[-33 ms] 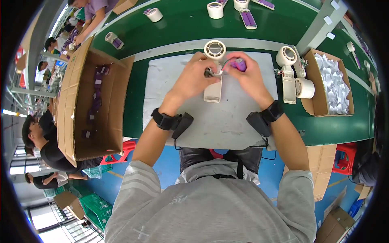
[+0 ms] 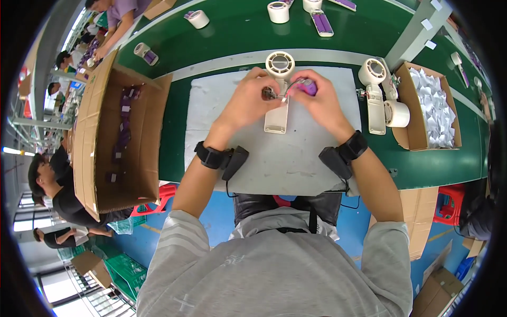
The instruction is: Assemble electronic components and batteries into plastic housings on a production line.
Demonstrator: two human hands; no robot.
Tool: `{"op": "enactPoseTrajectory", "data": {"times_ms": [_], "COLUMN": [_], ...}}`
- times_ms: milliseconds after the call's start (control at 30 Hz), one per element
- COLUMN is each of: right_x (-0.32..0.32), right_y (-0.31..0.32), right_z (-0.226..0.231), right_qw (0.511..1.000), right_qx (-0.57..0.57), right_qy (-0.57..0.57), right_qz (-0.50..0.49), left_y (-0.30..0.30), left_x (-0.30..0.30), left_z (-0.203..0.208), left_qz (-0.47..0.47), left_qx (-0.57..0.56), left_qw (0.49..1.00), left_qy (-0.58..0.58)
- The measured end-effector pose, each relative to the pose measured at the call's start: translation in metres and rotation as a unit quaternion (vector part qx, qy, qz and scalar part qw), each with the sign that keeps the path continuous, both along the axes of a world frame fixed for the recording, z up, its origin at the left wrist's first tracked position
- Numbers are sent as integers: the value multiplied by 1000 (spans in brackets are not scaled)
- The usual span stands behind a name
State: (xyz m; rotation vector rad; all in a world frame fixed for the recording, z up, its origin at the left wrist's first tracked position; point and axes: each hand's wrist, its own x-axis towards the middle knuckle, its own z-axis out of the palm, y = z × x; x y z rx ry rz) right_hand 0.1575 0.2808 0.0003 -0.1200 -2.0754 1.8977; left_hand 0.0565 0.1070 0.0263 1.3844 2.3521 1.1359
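A white handheld fan body (image 2: 276, 121) lies on the grey mat, its round slotted head (image 2: 280, 64) at the far end and its handle toward me. Over the handle, my left hand (image 2: 244, 103) is closed with fingertips pinching a small dark part (image 2: 269, 93), probably a circuit board; its details are too small to tell. My right hand (image 2: 323, 103) grips a purple battery pack (image 2: 307, 86). Thin reddish wires run from it toward a small pale connector between the two hands. Both hands almost touch above the handle's upper part.
At left an open cardboard box (image 2: 116, 195) holds purple packs. Right of the grey mat (image 2: 222, 169) stand more fan parts (image 2: 375, 105) and a box of white pieces (image 2: 434, 111). Beyond a rail, fans (image 2: 278, 12) lie on the green belt. A co-worker (image 2: 120, 16) works at far left.
The purple battery pack has turned in my right hand and shifted slightly left. The fingertips of my hands have come closer together at the wires.
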Motion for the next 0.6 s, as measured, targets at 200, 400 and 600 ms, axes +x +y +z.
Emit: {"op": "enactPoseTrajectory", "data": {"times_ms": [200,400,600], "right_x": [4,5,4], "right_y": [-10,-11,-18], "right_z": [6,8,10], "right_qw": [993,976,950], "right_qx": [105,213,284], "right_qy": [16,30,125], "right_qz": [42,15,24], "left_y": [-14,-19,-23], "left_x": [-17,-14,-12], "left_z": [-27,-14,-9], "left_qz": [23,-26,-78], "left_qx": [123,87,82], "left_qw": [960,937,943], "left_qy": [-251,-336,-312]}}
